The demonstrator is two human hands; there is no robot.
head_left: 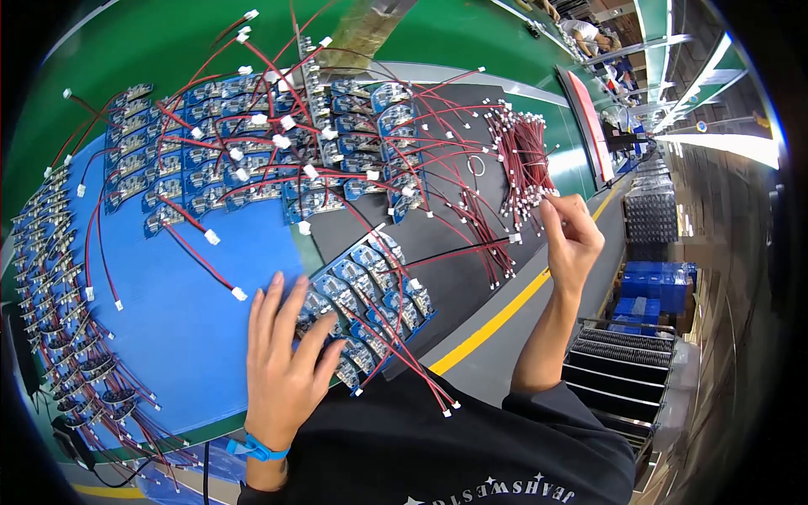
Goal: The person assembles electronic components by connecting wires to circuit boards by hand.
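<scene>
Our left hand (290, 368) spreads over the board panel (364, 286); right hand (576, 241) curls, grip unclear; crossed leads (427, 379) may snag.

Workbench (471, 50): green top, partly covered by a blue mat (194, 311) and a dark mat (459, 290) side by side.
Blue mat: rows of circuit boards (227, 93), running onto the dark mat; more wired boards (50, 278) along the left.
Dark mat: bundled red-and-black leads (528, 151), looser leads (481, 240), white ring (476, 156).
Mat seam: a board panel (370, 290).
</scene>
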